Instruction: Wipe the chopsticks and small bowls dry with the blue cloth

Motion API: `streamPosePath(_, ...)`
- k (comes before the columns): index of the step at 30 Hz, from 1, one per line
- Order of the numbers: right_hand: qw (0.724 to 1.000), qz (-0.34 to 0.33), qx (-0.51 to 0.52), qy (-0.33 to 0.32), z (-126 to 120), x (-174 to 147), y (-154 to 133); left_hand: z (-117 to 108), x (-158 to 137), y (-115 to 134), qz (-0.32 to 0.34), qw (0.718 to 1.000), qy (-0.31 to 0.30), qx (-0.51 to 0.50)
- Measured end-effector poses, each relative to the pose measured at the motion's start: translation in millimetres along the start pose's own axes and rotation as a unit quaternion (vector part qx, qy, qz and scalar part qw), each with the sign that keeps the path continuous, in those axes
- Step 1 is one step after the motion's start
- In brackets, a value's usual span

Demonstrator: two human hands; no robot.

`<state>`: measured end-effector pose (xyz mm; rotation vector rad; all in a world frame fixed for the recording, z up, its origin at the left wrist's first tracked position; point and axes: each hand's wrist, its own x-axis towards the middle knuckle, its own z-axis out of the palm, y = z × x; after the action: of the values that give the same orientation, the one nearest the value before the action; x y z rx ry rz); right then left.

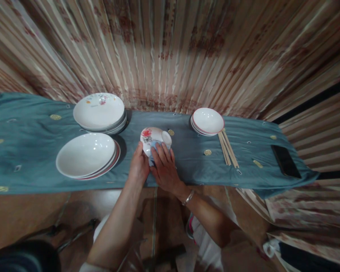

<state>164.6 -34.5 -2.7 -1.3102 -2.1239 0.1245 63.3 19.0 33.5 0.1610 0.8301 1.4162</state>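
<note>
A white bowl (155, 135) with a red flower pattern is tilted on its side, its foot ring facing right, above the middle of the cloth. My left hand (139, 163) grips its rim from the left, thumb along the outside. My right hand (166, 166) presses a light blue cloth (153, 146) against the bowl's outer wall, fingers close together over it. Much of the cloth is hidden under that hand. Whether the bowl's underside touches the table cannot be made out.
On the blue-green tablecloth (187, 162) stand stacked flowered plates (99, 113), stacked deep plates (85, 155) and small red-rimmed bowls (208, 121). Wooden chopsticks (228, 149) and a black phone (285, 161) lie to the right. A pleated curtain (164, 56) hangs behind the table.
</note>
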Motion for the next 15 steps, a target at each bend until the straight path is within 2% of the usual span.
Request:
streamPosePath(5,1.000,0.001,-0.013,0.000,-7,6,1,-4,-6,-3,0.048,0.998,-0.019,0.039)
streamPosePath(15,0.995,-0.006,-0.089,0.037,-20,15,6,0,-14,-8,0.051,0.991,-0.086,0.088)
